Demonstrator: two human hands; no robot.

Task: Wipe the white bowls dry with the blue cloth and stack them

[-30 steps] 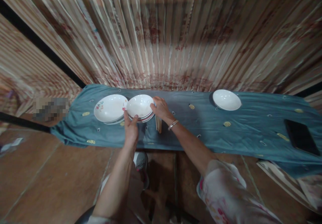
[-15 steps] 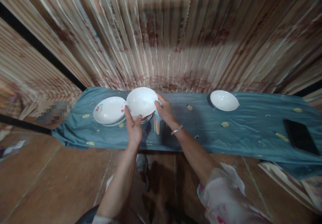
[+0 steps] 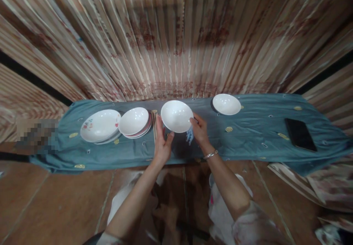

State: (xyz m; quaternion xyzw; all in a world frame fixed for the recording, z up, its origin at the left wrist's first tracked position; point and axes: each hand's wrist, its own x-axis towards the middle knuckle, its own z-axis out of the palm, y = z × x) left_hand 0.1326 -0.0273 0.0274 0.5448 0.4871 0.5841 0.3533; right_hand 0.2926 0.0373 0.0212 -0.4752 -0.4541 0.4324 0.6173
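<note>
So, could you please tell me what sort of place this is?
Probably a room in a home: a patterned curtain hangs behind a cloth-covered table bearing stacked bowls.

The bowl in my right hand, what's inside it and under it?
Inside the bowl, only glossy white surface shows. Below its rim, something blue hangs by the right hand, with teal cloth beyond. The bowl hides its underside and whatever lies directly behind it.

The light is dim. Little bright spots shine on the held bowl (image 3: 177, 117). A wide shadow darkens the curtain (image 3: 165, 68). Everything looks fuzzy, with stretched edges.
</note>
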